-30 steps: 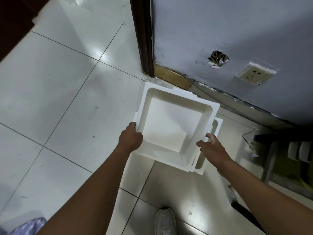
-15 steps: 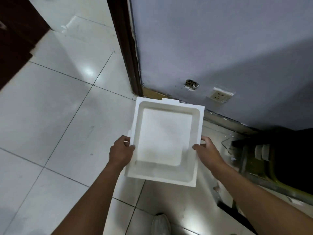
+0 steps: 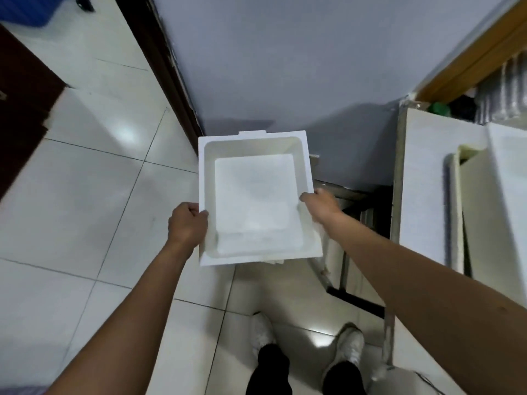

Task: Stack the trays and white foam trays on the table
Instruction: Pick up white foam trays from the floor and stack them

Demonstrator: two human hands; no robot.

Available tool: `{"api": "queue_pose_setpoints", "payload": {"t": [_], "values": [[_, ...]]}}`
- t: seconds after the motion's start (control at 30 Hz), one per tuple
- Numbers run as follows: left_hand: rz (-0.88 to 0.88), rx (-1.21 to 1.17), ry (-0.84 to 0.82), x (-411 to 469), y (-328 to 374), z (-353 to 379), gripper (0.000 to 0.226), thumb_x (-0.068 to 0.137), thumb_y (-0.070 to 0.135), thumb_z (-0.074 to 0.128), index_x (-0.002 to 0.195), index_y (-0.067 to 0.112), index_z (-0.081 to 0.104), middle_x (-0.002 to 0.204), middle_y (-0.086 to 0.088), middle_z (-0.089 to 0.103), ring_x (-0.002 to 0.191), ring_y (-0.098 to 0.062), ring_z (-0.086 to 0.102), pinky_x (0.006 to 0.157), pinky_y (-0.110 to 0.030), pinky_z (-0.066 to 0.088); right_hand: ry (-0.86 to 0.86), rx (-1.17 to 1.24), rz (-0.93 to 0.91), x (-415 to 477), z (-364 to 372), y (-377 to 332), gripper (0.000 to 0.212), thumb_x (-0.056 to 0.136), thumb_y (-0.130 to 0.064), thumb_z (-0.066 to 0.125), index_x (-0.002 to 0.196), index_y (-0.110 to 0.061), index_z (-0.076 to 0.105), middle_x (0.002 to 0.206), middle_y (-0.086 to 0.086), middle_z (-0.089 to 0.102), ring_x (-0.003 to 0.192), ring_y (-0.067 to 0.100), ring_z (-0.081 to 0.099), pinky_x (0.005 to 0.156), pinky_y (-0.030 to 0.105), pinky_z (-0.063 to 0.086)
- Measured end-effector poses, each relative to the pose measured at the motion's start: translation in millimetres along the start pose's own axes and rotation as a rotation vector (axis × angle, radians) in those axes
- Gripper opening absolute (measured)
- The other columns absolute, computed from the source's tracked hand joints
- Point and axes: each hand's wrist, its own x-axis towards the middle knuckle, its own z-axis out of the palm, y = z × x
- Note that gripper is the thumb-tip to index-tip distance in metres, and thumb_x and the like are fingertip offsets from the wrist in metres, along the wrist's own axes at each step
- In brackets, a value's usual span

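White foam tray point(image 3: 256, 195): held level in mid-air over the tiled floor point(image 3: 85, 195), close in front of the far wall point(image 3: 285, 67) and left of the table point(image 3: 422, 195). Not yet on any stack.

Largest hazard, the table: stands to the right, its left edge near the tray's right side. Could catch the right rim during a swing across, and foam probably chips or snaps under such a knock.

Next, the trays point(image 3: 470, 218) already on the table: appear to overlap and lean rather than sit square, though the exact arrangement is hard to tell. Might slide or topple if loaded off-centre.

Then the carried tray itself: wide, shallow, open side up. Likely to crack if squeezed hard, and to tip if one side drops.

Hands, well apart: left hand point(image 3: 186, 223) clamped on the left rim, thumb over the top. Right hand point(image 3: 320, 202) gripping the right rim a little farther along, thumb tip on the edge. Looks the lighter hold, so the likelier slip.

Smallest: white sliver point(image 3: 275, 261) showing under the near edge, perhaps a second tray nested below. Cannot tell whether gripped. Could drop to the floor if loose.
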Motion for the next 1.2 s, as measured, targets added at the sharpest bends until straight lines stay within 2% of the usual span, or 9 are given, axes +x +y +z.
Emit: {"api": "queue_pose_setpoints", "payload": {"t": [0.1, 0.27, 0.4, 0.63, 0.73, 0.8, 0.9, 1.03, 1.2], "values": [[0.039, -0.002, 0.024, -33, 31, -19, 0.015, 0.092, 0.020, 0.062, 0.103, 0.011, 0.067, 0.095, -0.003, 0.069, 0.093, -0.026, 0.066, 0.092, -0.045, 0.055, -0.022, -0.056, -0.031, -31, -21, -7, 0.036, 0.089, -0.032, 0.050, 0.115, -0.015, 0.067, 0.101, 0.005, 0.070, 0.084, 0.027, 0.065, 0.063, 0.030, 0.047], [0.086, -0.074, 0.045, -90, 73, -47, 0.018, 0.091, 0.024, 0.060, 0.103, 0.014, 0.069, 0.094, -0.001, 0.071, 0.092, -0.022, 0.068, 0.091, -0.044, 0.056, 0.058, -0.076, -0.175, -88, -57, -13, 0.037, 0.092, -0.038, 0.044, 0.119, -0.024, 0.065, 0.107, -0.001, 0.070, 0.097, 0.027, 0.066, 0.091, 0.045, 0.055], [0.127, -0.135, 0.023, -144, 113, -61, 0.025, 0.091, 0.029, 0.058, 0.108, 0.015, 0.070, 0.096, 0.002, 0.073, 0.093, -0.020, 0.070, 0.092, -0.044, 0.056, 0.174, -0.149, -0.247, -129, -90, -14, 0.043, 0.104, -0.039, 0.037, 0.135, -0.014, 0.052, 0.121, 0.003, 0.062, 0.106, 0.028, 0.061, 0.084, 0.034, 0.047], [0.205, -0.252, 0.072, -230, 177, -66, 0.021, 0.096, 0.023, 0.055, 0.111, 0.012, 0.066, 0.104, -0.002, 0.070, 0.091, -0.020, 0.065, 0.078, -0.031, 0.053, 0.239, -0.121, -0.290, -182, -158, -24, 0.045, 0.104, -0.041, 0.033, 0.140, -0.014, 0.041, 0.129, 0.010, 0.060, 0.109, 0.033, 0.061, 0.082, 0.036, 0.047], [0.263, -0.284, 0.075, -259, 207, -65, 0.012, 0.096, 0.019, 0.057, 0.094, 0.015, 0.068, 0.087, 0.000, 0.067, 0.076, -0.017, 0.060, 0.066, -0.024, 0.048, 0.256, -0.103, -0.323, -201, -190, -30, 0.044, 0.104, -0.039, 0.034, 0.140, -0.015, 0.042, 0.130, 0.010, 0.060, 0.112, 0.034, 0.060, 0.084, 0.037, 0.046], [0.313, -0.291, 0.083, -276, 226, -63, 0.013, 0.095, 0.021, 0.059, 0.083, 0.020, 0.063, 0.083, 0.000, 0.063, 0.075, -0.017, 0.057, 0.070, -0.025, 0.046, 0.266, -0.077, -0.342, -210, -213, -34, 0.042, 0.105, -0.038, 0.035, 0.139, -0.015, 0.043, 0.131, 0.011, 0.060, 0.115, 0.035, 0.058, 0.087, 0.038, 0.044], [0.390, -0.226, 0.095, -296, 249, -58, 0.013, 0.093, 0.028, 0.061, 0.096, 0.015, 0.064, 0.089, 0.002, 0.064, 0.083, -0.016, 0.058, 0.074, -0.029, 0.045, 0.283, -0.034, -0.371, -216, -249, -37, 0.042, 0.104, -0.040, 0.036, 0.138, -0.017, 0.043, 0.130, 0.013, 0.059, 0.113, 0.035, 0.058, 0.088, 0.040, 0.045], [0.503, -0.021, 0.116, -325, 261, -43, 0.025, 0.090, 0.039, 0.062, 0.086, 0.015, 0.055, 0.080, 0.003, 0.058, 0.075, -0.017, 0.052, 0.068, -0.033, 0.042, 0.335, -0.025, -0.427, -228, -295, -28, 0.039, 0.104, -0.038, 0.036, 0.133, -0.014, 0.045, 0.127, 0.010, 0.061, 0.112, 0.034, 0.058, 0.083, 0.038, 0.044], [0.583, 0.153, -0.004, -359, 275, -10, 0.031, 0.097, 0.037, 0.055, 0.116, 0.013, 0.060, 0.105, 0.000, 0.065, 0.098, -0.022, 0.060, 0.083, -0.035, 0.048, 0.404, -0.026, -0.457, -241, -341, -3, 0.045, 0.104, -0.042, 0.034, 0.137, -0.013, 0.041, 0.134, 0.011, 0.058, 0.121, 0.037, 0.053, 0.088, 0.042, 0.043]]}}
